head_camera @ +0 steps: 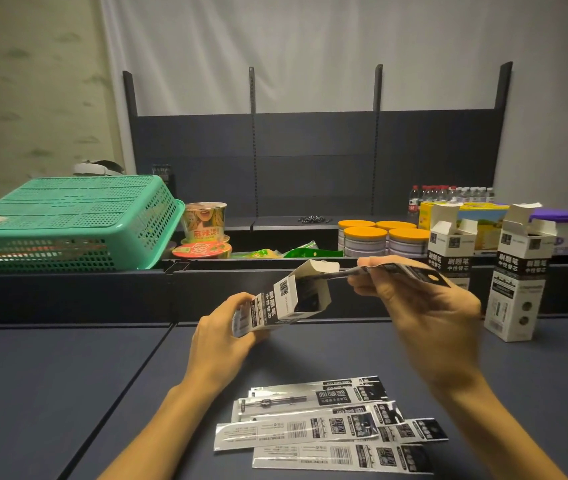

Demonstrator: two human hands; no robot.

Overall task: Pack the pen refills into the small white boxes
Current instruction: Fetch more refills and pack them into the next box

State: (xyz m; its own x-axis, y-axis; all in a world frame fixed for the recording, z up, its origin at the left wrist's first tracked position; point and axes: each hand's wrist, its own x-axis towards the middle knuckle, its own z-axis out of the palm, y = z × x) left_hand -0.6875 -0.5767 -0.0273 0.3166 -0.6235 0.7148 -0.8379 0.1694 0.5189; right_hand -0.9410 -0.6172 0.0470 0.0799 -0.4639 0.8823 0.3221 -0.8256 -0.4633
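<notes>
White card and black print mark the box (281,299) that the left hand (222,336) grips round its lower end, tilted with the open mouth toward the right. The right hand (410,299) pinches a refill pack (397,271) between thumb and fingers, its far end just at the raised flap of the box, so the pack looks about to slide in rather than already seated. Whether the dark shape inside the mouth is a pack or only shadow cannot be told.

Two more boxes (452,251) (518,282) stand upright at the right with their top flaps open; what they hold is hidden from this angle. On the table (68,393) near the person lies a loose pile of packs (327,424), several at least, overlapping one another.

By this showing the work is at an early or middle stage: one pack going in, the pile not yet boxed, and no box closed.
</notes>
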